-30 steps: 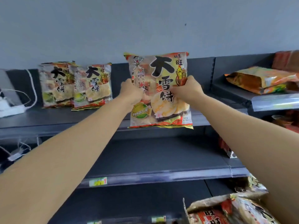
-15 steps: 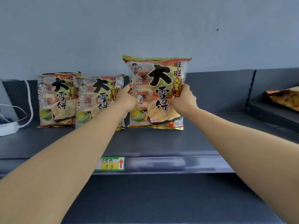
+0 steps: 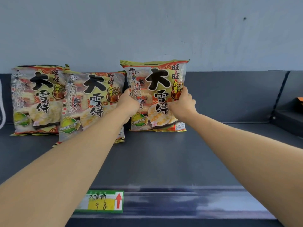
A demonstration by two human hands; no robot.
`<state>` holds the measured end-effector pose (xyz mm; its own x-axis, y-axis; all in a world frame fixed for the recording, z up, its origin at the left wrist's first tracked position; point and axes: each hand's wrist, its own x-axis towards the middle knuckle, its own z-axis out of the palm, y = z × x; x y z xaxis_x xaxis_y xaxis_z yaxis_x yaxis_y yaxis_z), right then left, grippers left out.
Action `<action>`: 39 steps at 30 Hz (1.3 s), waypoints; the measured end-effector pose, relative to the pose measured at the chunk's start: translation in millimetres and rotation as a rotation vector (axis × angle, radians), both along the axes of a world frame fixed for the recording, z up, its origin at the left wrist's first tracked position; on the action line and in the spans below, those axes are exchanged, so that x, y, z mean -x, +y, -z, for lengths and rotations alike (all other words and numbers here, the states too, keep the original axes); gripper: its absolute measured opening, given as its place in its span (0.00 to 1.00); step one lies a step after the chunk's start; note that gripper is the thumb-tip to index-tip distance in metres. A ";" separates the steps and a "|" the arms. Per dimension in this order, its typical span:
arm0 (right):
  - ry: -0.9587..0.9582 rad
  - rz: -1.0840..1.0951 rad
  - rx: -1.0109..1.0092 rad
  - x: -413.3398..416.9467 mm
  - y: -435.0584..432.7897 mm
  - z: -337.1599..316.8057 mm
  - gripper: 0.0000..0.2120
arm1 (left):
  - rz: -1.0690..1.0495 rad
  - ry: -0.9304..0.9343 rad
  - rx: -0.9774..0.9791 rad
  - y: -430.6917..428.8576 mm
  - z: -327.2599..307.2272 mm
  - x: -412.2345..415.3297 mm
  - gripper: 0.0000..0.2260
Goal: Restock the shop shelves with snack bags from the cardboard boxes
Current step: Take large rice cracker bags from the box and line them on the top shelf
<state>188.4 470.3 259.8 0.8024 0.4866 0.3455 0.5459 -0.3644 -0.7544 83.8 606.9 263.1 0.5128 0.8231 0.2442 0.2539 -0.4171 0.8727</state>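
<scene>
Far left edge: a white cable (image 3: 1, 102) hangs in front of the dark back panel (image 3: 229, 95).

First snack bag (image 3: 36, 99): upright on the shelf (image 3: 164, 153), close to the back panel, print facing out.

Second snack bag (image 3: 88, 102): also upright, with its bottom edge further forward than the first bag's. Its left side overlaps the first bag's right edge.

Shelf lip, below and between the arms: a green and yellow price label (image 3: 101, 202) with a handwritten "98" and a red arrow pointing up.

Left hand (image 3: 129, 104): seen from the back, fingers curled tight around the left edge of the third snack bag (image 3: 157, 89) at about mid-height. The forearm crosses in front of the second bag's lower right corner.

Third snack bag: upright, print facing out, just right of the second bag; I cannot tell whether the two touch. Its lower edge looks to be down on the shelf near the back panel. Its top stands above the panel, against the grey wall (image 3: 147, 30).

Right hand (image 3: 182, 105): closed on the bag's right edge, thumb pressed on the front of the pack and fingers wrapped behind.

Far right: a vertical divider (image 3: 282, 94), then a neighbouring shelf bay with a small orange item (image 3: 300, 102) at the frame edge, too cropped to identify.
</scene>
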 end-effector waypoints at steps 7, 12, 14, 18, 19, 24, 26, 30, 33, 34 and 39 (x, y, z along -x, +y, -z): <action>-0.013 -0.071 0.040 -3.2 5.8 9.1 0.30 | -0.100 0.105 -0.103 -1.5 -1.7 -5.5 0.18; -0.045 -0.112 0.072 -1.0 -7.8 12.2 0.32 | -0.123 0.175 -0.140 -18.7 -3.8 0.1 0.26; -0.085 -0.114 0.115 0.9 -18.2 14.6 0.29 | -0.120 0.189 -0.178 -32.3 -6.4 4.1 0.26; -0.212 -0.112 0.219 7.0 -54.9 16.1 0.25 | -0.029 0.137 -0.281 -78.8 -10.1 10.5 0.22; -0.245 -0.111 0.245 9.7 -67.5 14.8 0.25 | 0.011 0.118 -0.299 -92.8 -10.9 10.9 0.21; -0.399 -0.075 0.329 24.3 -154.9 17.4 0.22 | 0.268 0.091 -0.423 -183.2 -6.5 9.7 0.17; -0.455 -0.054 0.372 31.5 -199.2 23.7 0.21 | 0.414 0.078 -0.455 -226.7 1.5 13.0 0.17; -0.505 0.012 0.478 42.2 -298.2 43.4 0.19 | 0.648 0.106 -0.502 -313.4 31.0 25.4 0.15; -0.428 0.070 0.508 45.6 -372.9 63.7 0.16 | 0.769 0.196 -0.446 -374.6 65.5 31.6 0.15; -0.385 0.091 0.518 46.0 -396.7 72.9 0.15 | 0.798 0.245 -0.402 -394.2 79.7 32.0 0.16; -0.159 0.085 0.716 35.5 -496.6 140.8 0.13 | 0.905 0.499 -0.205 -491.7 155.7 18.4 0.15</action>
